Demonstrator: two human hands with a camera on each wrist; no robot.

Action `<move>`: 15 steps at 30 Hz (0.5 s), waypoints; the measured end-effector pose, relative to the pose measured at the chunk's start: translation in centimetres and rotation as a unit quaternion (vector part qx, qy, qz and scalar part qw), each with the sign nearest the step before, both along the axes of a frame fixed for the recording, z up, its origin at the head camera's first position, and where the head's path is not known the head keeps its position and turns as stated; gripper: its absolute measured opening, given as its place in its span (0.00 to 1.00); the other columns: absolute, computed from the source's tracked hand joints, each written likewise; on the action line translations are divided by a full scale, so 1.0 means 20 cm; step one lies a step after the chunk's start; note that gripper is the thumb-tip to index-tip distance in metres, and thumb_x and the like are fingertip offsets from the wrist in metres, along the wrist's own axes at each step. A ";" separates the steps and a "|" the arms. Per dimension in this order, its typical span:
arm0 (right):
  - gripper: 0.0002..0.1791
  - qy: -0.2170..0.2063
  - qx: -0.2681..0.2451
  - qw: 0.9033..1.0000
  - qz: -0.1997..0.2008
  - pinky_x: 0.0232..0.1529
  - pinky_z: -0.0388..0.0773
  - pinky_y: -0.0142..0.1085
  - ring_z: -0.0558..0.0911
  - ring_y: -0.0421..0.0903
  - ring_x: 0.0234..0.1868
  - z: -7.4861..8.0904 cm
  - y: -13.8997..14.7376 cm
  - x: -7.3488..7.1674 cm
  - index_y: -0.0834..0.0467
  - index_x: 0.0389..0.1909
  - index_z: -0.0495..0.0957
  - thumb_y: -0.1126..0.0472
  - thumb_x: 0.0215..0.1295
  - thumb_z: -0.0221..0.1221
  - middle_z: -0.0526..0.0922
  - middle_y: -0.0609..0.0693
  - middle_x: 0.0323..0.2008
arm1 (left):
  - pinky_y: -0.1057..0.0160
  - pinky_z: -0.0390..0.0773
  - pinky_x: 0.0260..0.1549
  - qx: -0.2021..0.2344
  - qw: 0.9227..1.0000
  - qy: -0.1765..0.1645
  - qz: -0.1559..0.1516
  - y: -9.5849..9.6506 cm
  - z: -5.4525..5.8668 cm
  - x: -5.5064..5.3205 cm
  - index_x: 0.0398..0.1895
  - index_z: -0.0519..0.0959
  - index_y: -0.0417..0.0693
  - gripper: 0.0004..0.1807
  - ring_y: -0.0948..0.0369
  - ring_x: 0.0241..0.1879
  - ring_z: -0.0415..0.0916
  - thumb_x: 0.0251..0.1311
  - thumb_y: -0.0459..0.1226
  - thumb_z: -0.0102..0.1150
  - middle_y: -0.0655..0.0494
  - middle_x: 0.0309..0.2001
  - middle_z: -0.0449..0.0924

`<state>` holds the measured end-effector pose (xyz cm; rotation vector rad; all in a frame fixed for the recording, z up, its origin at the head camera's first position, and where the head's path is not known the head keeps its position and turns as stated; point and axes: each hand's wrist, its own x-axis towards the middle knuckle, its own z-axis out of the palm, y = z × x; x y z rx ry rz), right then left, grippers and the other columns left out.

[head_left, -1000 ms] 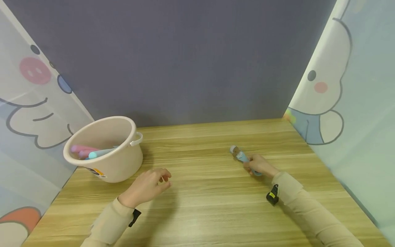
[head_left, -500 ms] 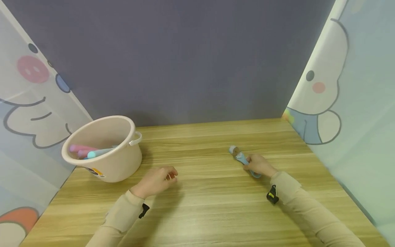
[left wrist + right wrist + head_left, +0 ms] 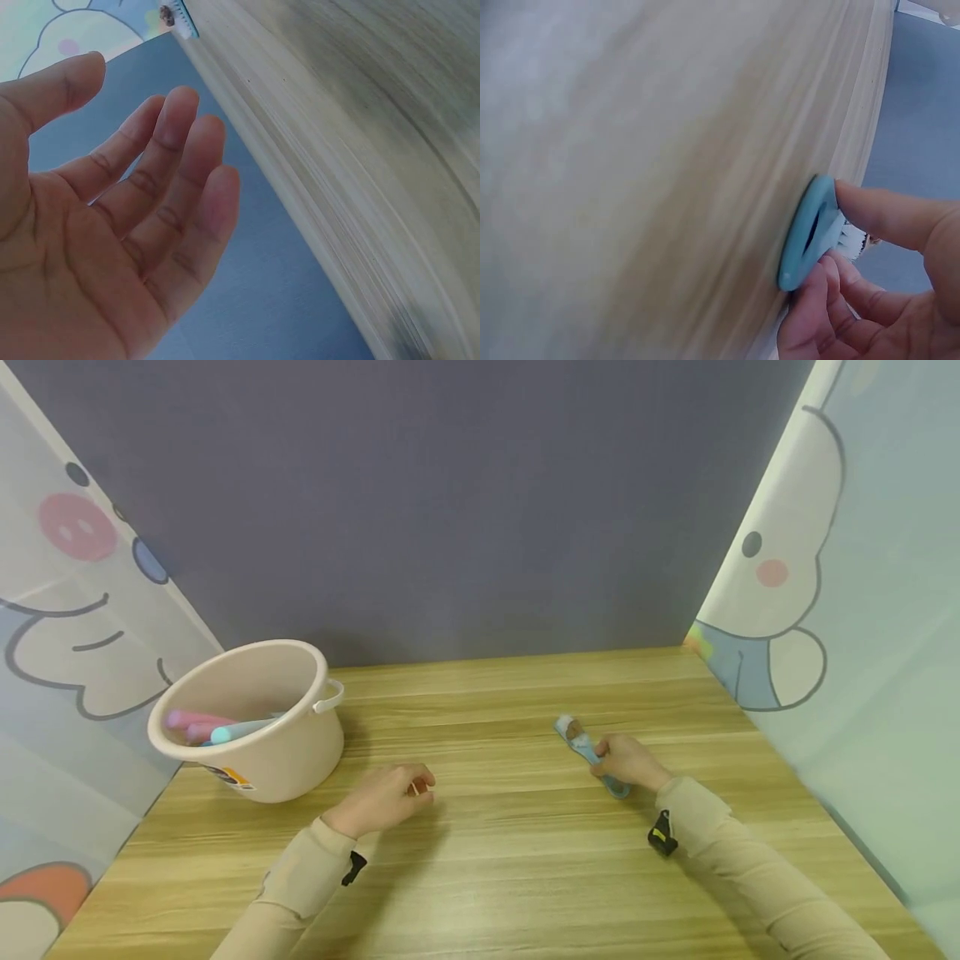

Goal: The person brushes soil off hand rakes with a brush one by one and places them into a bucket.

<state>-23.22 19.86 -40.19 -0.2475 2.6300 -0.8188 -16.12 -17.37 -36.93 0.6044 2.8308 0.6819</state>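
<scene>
In the head view, my right hand (image 3: 630,762) pinches a light-blue brush (image 3: 582,744) by its handle at the right of the table. White bristles and a brown patch show at the brush's far end. The right wrist view shows the thumb and fingers on either side of the handle (image 3: 790,259), which has a long slot near its end. My left hand (image 3: 382,797) hovers over the table left of centre, holding nothing, its fingers relaxed and slightly bent. The left wrist view shows its palm (image 3: 82,255), with the brush head (image 3: 181,19) far off at the top.
A cream bucket (image 3: 300,764) with a small white handle (image 3: 328,697) stands at the back left. Pink sticks (image 3: 198,720) and a light-blue stick (image 3: 243,731) lie inside. A dark panel (image 3: 480,510) closes the wooden table's back, with cartoon-printed sheets (image 3: 885,693) along both sides.
My left hand has moved right, away from the bucket. The brush has turned slightly in my right hand, its handle end swinging towards me, while the right arm stays almost still.
</scene>
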 end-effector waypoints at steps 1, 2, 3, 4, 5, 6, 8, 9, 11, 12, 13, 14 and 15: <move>0.21 0.001 0.001 1.000 0.000 0.45 0.76 0.51 0.77 0.55 0.42 0.00 0.00 0.00 0.72 0.45 0.71 0.61 0.55 0.61 0.77 0.65 0.44 | 0.66 0.72 0.29 0.002 1.000 0.001 -0.001 0.00 0.00 0.00 0.41 0.78 0.44 0.12 0.65 0.31 0.73 0.58 0.41 0.56 0.60 0.31 0.78; 0.22 0.002 0.002 1.000 0.000 0.45 0.75 0.51 0.77 0.55 0.43 0.00 0.01 0.00 0.72 0.45 0.71 0.60 0.55 0.61 0.77 0.65 0.44 | 0.66 0.72 0.29 0.005 1.000 0.000 -0.002 0.00 0.00 -0.01 0.41 0.78 0.43 0.12 0.65 0.31 0.73 0.58 0.41 0.56 0.60 0.31 0.78; 0.22 0.001 0.003 1.000 0.002 0.45 0.75 0.51 0.77 0.56 0.42 0.00 0.01 -0.01 0.72 0.46 0.71 0.59 0.55 0.61 0.77 0.65 0.45 | 0.66 0.72 0.29 0.006 1.000 0.002 -0.002 -0.01 0.00 -0.01 0.41 0.78 0.44 0.11 0.65 0.30 0.73 0.58 0.40 0.55 0.60 0.31 0.78; 0.23 0.003 0.003 1.000 0.005 0.44 0.75 0.52 0.77 0.57 0.42 0.01 0.02 -0.01 0.72 0.46 0.71 0.59 0.56 0.61 0.76 0.66 0.45 | 0.66 0.72 0.29 0.005 1.000 0.009 -0.001 -0.01 0.01 -0.01 0.40 0.78 0.44 0.11 0.66 0.30 0.73 0.58 0.40 0.55 0.60 0.30 0.78; 0.24 0.006 0.009 1.000 0.008 0.44 0.75 0.52 0.77 0.57 0.43 0.02 0.03 -0.01 0.72 0.47 0.70 0.58 0.56 0.60 0.76 0.67 0.46 | 0.67 0.72 0.28 0.003 1.000 0.017 0.001 -0.02 0.02 -0.02 0.40 0.78 0.44 0.11 0.66 0.30 0.73 0.58 0.40 0.55 0.60 0.30 0.78; 0.25 0.012 0.016 1.000 0.010 0.44 0.75 0.52 0.77 0.58 0.43 0.04 0.03 -0.01 0.72 0.48 0.70 0.56 0.57 0.59 0.76 0.68 0.46 | 0.67 0.72 0.28 0.004 1.000 0.027 0.004 -0.02 0.03 -0.02 0.40 0.79 0.45 0.11 0.66 0.29 0.73 0.58 0.40 0.56 0.61 0.29 0.78; 0.26 0.045 0.029 0.998 0.016 0.43 0.76 0.50 0.78 0.59 0.43 0.10 0.04 -0.01 0.73 0.50 0.70 0.55 0.60 0.57 0.76 0.68 0.46 | 0.68 0.72 0.27 0.004 0.998 0.069 0.012 -0.04 0.08 -0.02 0.39 0.79 0.47 0.10 0.67 0.28 0.73 0.60 0.42 0.55 0.61 0.28 0.79; 0.25 0.081 0.025 0.996 0.016 0.41 0.77 0.49 0.79 0.59 0.40 0.14 0.03 -0.02 0.73 0.49 0.70 0.56 0.61 0.56 0.77 0.68 0.44 | 0.68 0.73 0.26 0.004 0.995 0.102 0.019 -0.05 0.12 -0.03 0.39 0.79 0.48 0.10 0.67 0.27 0.74 0.60 0.43 0.54 0.62 0.28 0.79; 0.21 0.165 0.012 0.986 -0.001 0.38 0.78 0.46 0.80 0.56 0.37 0.24 0.02 -0.03 0.71 0.47 0.73 0.56 0.64 0.53 0.79 0.66 0.41 | 0.66 0.75 0.25 0.004 0.984 0.174 0.030 -0.06 0.21 -0.05 0.39 0.80 0.49 0.12 0.66 0.26 0.76 0.61 0.45 0.53 0.61 0.28 0.81; 0.19 0.221 -0.007 0.975 -0.008 0.36 0.78 0.45 0.80 0.55 0.34 0.30 0.01 -0.05 0.70 0.45 0.74 0.57 0.64 0.53 0.80 0.64 0.38 | 0.65 0.75 0.25 0.007 0.977 0.211 0.035 -0.07 0.26 -0.08 0.38 0.80 0.48 0.12 0.65 0.26 0.77 0.62 0.45 0.52 0.59 0.28 0.81; 0.17 0.280 -0.026 0.959 -0.012 0.34 0.78 0.45 0.79 0.54 0.31 0.37 0.00 -0.07 0.70 0.43 0.75 0.59 0.65 0.53 0.81 0.64 0.35 | 0.63 0.76 0.25 0.007 0.968 0.248 0.039 -0.08 0.32 -0.11 0.38 0.80 0.48 0.13 0.63 0.26 0.78 0.63 0.46 0.51 0.58 0.29 0.82; 0.15 0.333 -0.037 0.942 -0.020 0.32 0.77 0.44 0.79 0.52 0.29 0.44 -0.02 -0.10 0.69 0.41 0.77 0.59 0.65 0.52 0.81 0.62 0.33 | 0.61 0.76 0.26 0.003 0.960 0.278 0.045 -0.08 0.39 -0.16 0.37 0.80 0.47 0.14 0.61 0.26 0.78 0.64 0.46 0.50 0.57 0.29 0.82; 0.15 0.376 -0.049 0.925 -0.025 0.31 0.77 0.45 0.79 0.53 0.28 0.52 -0.04 -0.13 0.68 0.39 0.77 0.59 0.66 0.52 0.81 0.62 0.32 | 0.58 0.76 0.26 -0.008 0.953 0.297 0.050 -0.09 0.45 -0.21 0.37 0.80 0.47 0.15 0.59 0.27 0.78 0.64 0.47 0.48 0.55 0.29 0.81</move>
